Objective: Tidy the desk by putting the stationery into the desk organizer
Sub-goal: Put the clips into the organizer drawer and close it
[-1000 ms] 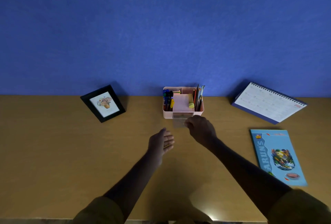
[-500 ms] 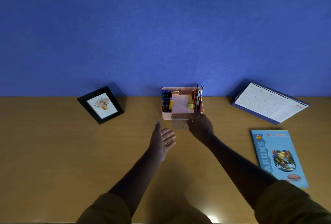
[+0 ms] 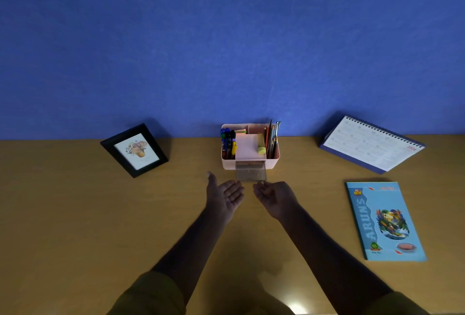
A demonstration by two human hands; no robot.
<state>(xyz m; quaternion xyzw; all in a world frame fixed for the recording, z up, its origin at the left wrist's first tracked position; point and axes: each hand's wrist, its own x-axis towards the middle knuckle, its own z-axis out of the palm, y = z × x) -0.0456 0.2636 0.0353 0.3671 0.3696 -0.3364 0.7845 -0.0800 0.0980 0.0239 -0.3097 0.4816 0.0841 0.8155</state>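
A pink desk organizer (image 3: pixel 274 161) stands at the back of the desk against the blue wall. Its left slot holds several pens and markers (image 3: pixel 227 142), its right slot pencils (image 3: pixel 271 138), and a pink pad with a yellow eraser (image 3: pixel 261 150) sits in the middle. Its clear drawer (image 3: pixel 251 173) is pulled out toward me. My left hand (image 3: pixel 225 196) hovers palm up with fingers spread, just in front and left of the drawer. My right hand (image 3: pixel 275 196) lies palm up with relaxed fingers, just in front and right of the drawer, holding nothing.
A black photo frame (image 3: pixel 134 150) leans at the back left. A spiral desk calendar (image 3: pixel 372 145) stands at the back right, and a blue notebook (image 3: pixel 385 221) lies flat on the right of the wooden desk (image 3: pixel 75 226).
My right hand has let go of the drawer front, drawn back toward me and turned palm up. My left hand has stayed beside it, fingers spread wider.
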